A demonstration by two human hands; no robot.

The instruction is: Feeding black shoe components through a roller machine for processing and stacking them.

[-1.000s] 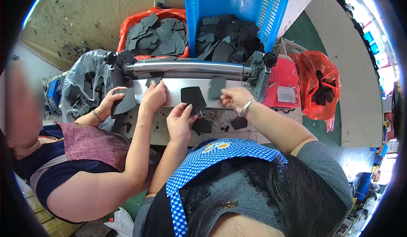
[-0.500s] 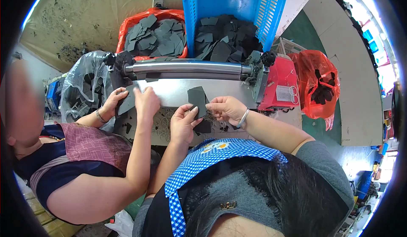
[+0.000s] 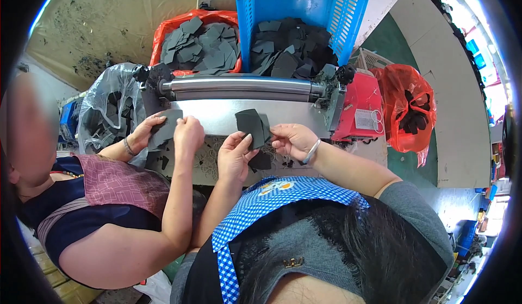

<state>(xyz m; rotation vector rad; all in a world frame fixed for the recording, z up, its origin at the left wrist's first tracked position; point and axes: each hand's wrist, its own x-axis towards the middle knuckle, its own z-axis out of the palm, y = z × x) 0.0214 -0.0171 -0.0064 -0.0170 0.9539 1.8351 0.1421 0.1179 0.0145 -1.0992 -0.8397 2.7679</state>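
Observation:
In front of the roller machine, my left hand (image 3: 234, 154) is closed on a few dark grey flat cut pieces (image 3: 250, 126), thumb on top and fingers beneath. The pieces stand tilted up and fanned a little apart. My right hand (image 3: 295, 142), a silver bangle at its wrist, pinches the right edge of one dark grey piece (image 3: 265, 130) in that bunch. Below the bunch, another dark piece (image 3: 261, 161) lies on the worktop. Behind it are the machine's bright metal plate (image 3: 217, 116) and steel roller (image 3: 242, 85).
On the left, a co-worker's hands (image 3: 188, 134) hold a similar grey piece (image 3: 167, 127). Cut pieces fill a red bag (image 3: 157, 35), a blue crate (image 3: 246, 32) and a clear bag (image 3: 89, 116). Another red bag (image 3: 394, 81) stands right of the machine. Rubber bands (image 3: 209, 154) litter the worktop.
The pieces in my left hand have tilted to the left and fanned wider, with my right hand still at their edge. The co-worker's nearer hand has moved slightly down, and their piece shows flatter.

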